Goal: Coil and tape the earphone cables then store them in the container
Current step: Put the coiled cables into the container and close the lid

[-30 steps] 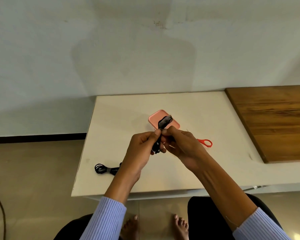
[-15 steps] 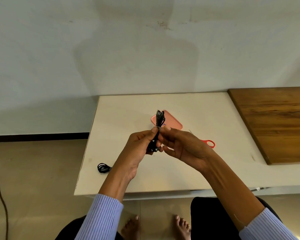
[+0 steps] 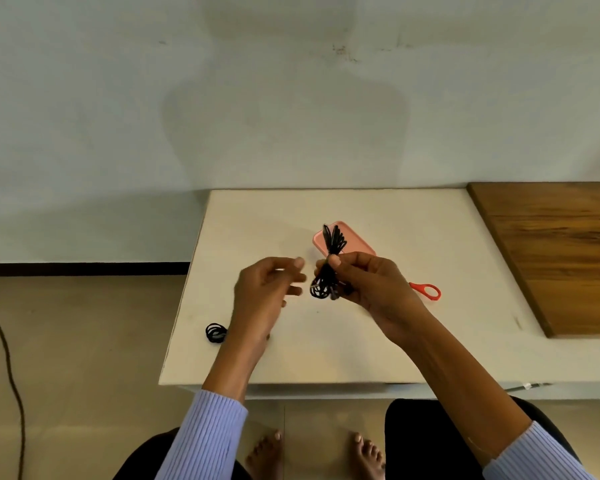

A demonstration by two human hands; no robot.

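Pinching coiled earphone cable (image 3: 328, 271) at its middle, right hand (image 3: 371, 287) holding it mid-frame over pink container (image 3: 357, 244). Left hand (image 3: 264, 292) hovering just left, fingers loosely curled, gripping nothing.

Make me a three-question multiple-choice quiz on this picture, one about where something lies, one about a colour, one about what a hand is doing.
1. Where does the second cable coil lie?
A. on the wooden board
B. near the table's left edge
C. in the pink container

2. What colour is the scissors handle?
A. red
B. blue
C. black

3. What is the left hand doing?
A. gripping the scissors
B. holding nothing, fingers loose
C. pressing the table

Answers:
1 B, it sits on the white table by the left forearm.
2 A, the loop is red.
3 B, only the right hand pinches the cable bundle, in front of the pink container.
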